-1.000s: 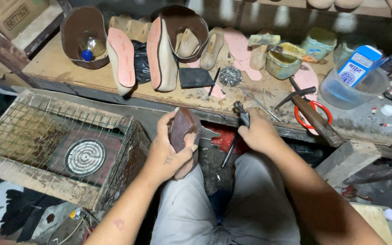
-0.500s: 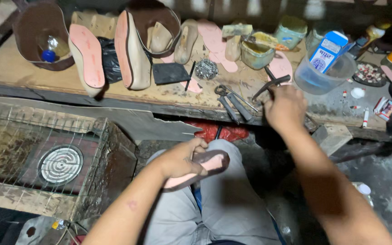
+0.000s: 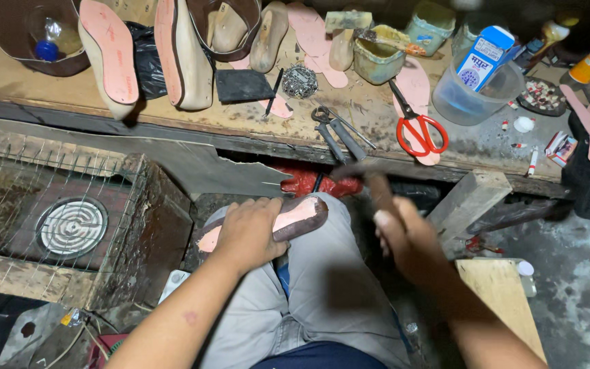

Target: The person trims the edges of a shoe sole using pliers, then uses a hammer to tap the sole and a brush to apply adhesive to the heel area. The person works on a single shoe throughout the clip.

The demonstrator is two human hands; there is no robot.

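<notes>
A small shoemaker's workshop: the worn wooden tabletop [image 3: 56, 102] carries pale wooden shoe lasts [image 3: 268, 34], pink cut insoles [image 3: 110, 48], red-handled scissors [image 3: 418, 130], steel pincers [image 3: 336, 133] and a grimy glue pot [image 3: 377, 58], and beside the knees stands a wire-caged box with a round coil heater [image 3: 72, 225] on the rough concrete floor [image 3: 582, 287]

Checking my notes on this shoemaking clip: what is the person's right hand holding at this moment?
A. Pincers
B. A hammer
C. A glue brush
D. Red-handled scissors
B: the right hand grips the handle of a hammer, raised and motion-blurred beside the shoe that the left hand steadies on the lap; the red-handled scissors and pincers lie on the bench.
</notes>
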